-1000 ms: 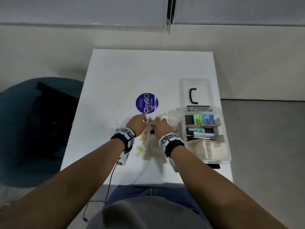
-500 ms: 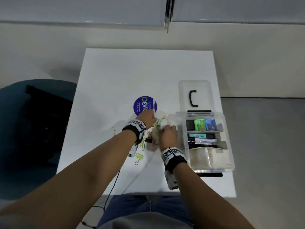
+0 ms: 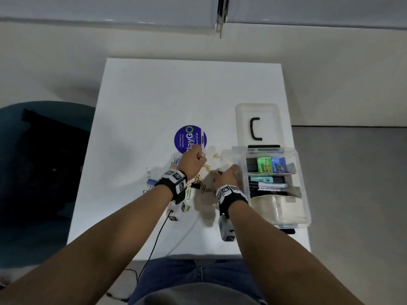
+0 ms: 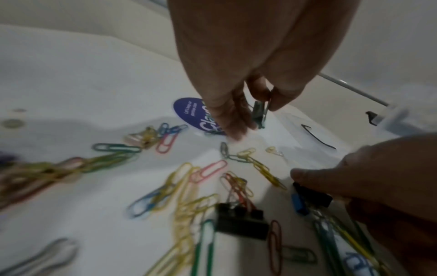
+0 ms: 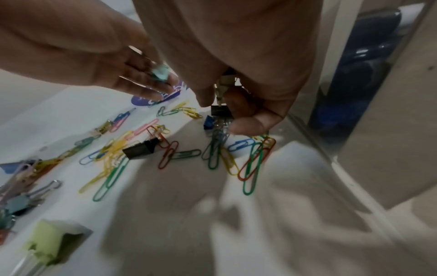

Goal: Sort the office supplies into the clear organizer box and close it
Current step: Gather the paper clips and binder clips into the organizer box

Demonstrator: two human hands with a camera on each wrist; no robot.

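The left hand [image 4: 238, 74] is pinching a small pale green binder clip [image 4: 259, 114] between thumb and fingertips, holding it clear of the tabletop. The right hand [image 5: 236, 61] is curling its fingers round a bunch of clips: a small black binder clip [image 5: 221, 111] is sitting in its grip, with a blue binder clip [image 5: 208, 124] and some wire paper clips hanging just under it.

Below and between both grips, loose coloured paper clips [image 4: 184, 188] in yellow, green, red, pink and blue are lying scattered and partly chained together. Among them a larger black binder clip [image 4: 241, 223] is resting on the surface, just nearer the person than the left grip. A lime green binder clip [image 5: 47, 240] is lying well nearer still, beside the left wrist. Right behind the left grip a round purple sticker [image 3: 190, 139] is showing on the white tabletop [image 3: 154, 102].

Just to the right of the right grip the clear plastic organizer box [image 3: 305, 208] is standing open, its compartments holding green and blue small packs, markers and pale paper. Its clear lid with a black handle [image 3: 257, 126] is lying flat beyond the box.

Beyond the tabletop a pale floor and wall are showing, and a dark teal chair [image 3: 33, 172] is standing to the left. Both forearms are reaching forward, each wearing a black-and-white marked wristband [image 3: 176, 183], with the hands close together.
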